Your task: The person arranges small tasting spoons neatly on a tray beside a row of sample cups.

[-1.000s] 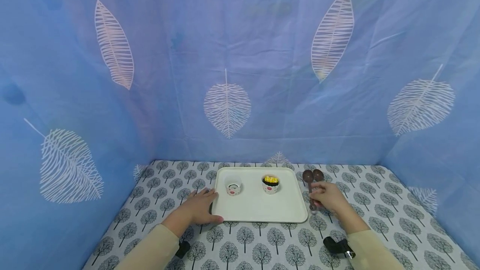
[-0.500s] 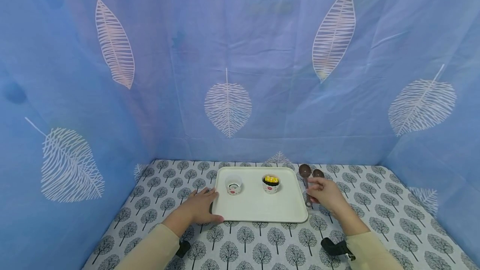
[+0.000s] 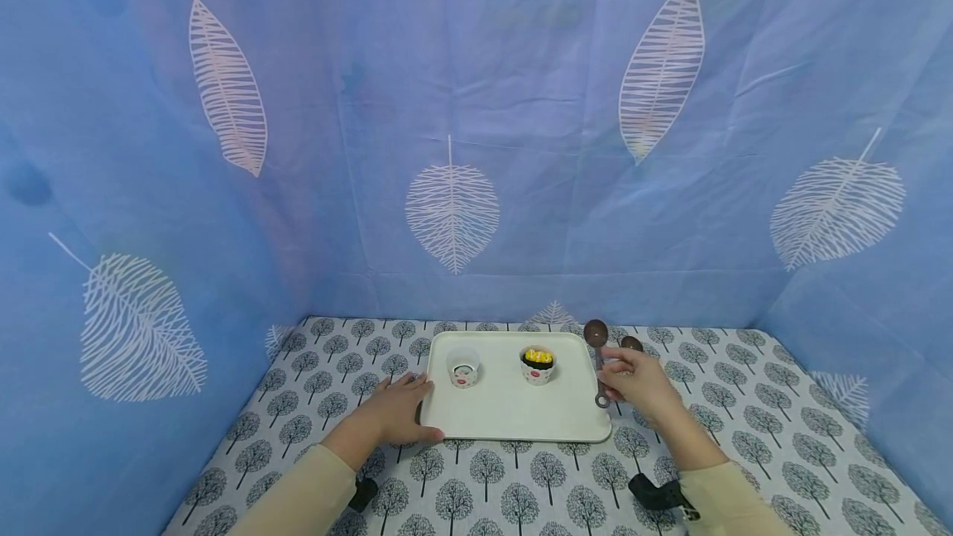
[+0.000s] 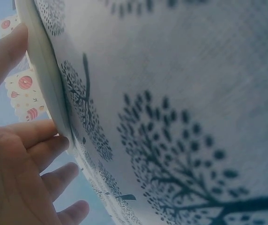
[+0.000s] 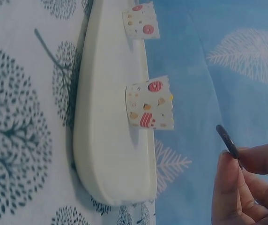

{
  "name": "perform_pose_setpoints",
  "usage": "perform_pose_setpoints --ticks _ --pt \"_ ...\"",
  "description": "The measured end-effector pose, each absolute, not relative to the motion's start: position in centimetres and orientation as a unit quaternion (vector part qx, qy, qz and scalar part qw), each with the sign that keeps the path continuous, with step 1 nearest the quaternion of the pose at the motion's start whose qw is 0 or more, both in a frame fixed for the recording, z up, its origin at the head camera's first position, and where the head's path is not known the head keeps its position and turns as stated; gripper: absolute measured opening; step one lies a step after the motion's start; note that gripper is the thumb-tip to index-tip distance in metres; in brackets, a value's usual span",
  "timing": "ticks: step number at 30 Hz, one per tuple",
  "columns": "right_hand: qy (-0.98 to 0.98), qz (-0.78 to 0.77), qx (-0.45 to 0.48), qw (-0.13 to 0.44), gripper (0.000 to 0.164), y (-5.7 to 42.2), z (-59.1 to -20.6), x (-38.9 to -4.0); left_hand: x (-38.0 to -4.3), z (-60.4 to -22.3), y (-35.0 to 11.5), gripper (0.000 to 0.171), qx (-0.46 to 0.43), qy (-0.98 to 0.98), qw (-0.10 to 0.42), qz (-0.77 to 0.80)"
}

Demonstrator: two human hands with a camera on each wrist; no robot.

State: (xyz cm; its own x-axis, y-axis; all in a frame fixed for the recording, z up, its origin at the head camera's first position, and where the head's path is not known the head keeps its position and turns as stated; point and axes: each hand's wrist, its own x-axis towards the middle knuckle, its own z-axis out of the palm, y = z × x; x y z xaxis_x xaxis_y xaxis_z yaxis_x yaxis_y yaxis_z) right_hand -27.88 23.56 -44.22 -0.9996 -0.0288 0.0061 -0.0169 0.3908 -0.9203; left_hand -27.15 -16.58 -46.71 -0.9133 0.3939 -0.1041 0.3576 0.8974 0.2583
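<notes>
My right hand (image 3: 642,387) pinches the handle of a brown measuring spoon (image 3: 596,333) between thumb and fingers. The spoon is held over the right edge of a cream tray (image 3: 514,420), bowl pointing away from me. At the tray's left side, my left hand (image 3: 398,410) touches the rim with its fingers spread. On the tray stand two printed paper cups. The right paper cup (image 3: 537,376) shows dark contents topped with yellow pieces, and the left paper cup (image 3: 464,379) has something pale and dark low inside it.
Behind my right hand lies a second brown spoon (image 3: 631,343), its handle mostly hidden. A tree-print cloth (image 3: 487,478) covers the table. Blue leaf-patterned curtains (image 3: 521,213) hang close behind the table and along both sides.
The right hand has lifted the spoon off the cloth and shifted it left, over the tray's right edge. The left hand and both cups stay where they were.
</notes>
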Motion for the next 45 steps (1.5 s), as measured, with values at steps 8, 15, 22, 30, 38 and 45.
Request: perform_pose_setpoints --ticks 8,15,22,30,38,45 --pt "0.830 -0.557 -0.014 -0.001 0.048 22.3 -44.0 -27.7 -27.1 -46.8 -16.7 0.097 0.193 0.970 0.078 0.126" --pt "0.818 -0.574 -0.012 -0.002 0.050 21.3 -44.0 -27.9 -27.3 -47.0 -16.6 0.096 0.193 0.971 0.075 0.121" --pt "0.812 -0.584 -0.016 0.005 0.048 20.3 -44.1 -27.9 -27.2 -47.0 -16.6 0.095 0.194 0.970 0.077 0.124" --pt "0.806 -0.591 -0.028 0.005 0.047 18.7 -44.2 -28.1 -27.3 -47.1 -16.6 0.096 0.192 0.971 0.078 0.118" --pt "0.796 -0.605 -0.027 0.012 0.045 17.4 -44.4 -28.0 -27.3 -47.4 -16.7 0.096 0.193 0.972 0.071 0.114" --pt "0.791 -0.611 -0.030 0.024 0.044 16.4 -44.7 -28.1 -27.4 -47.4 -16.7 0.096 0.196 0.972 0.068 0.110"
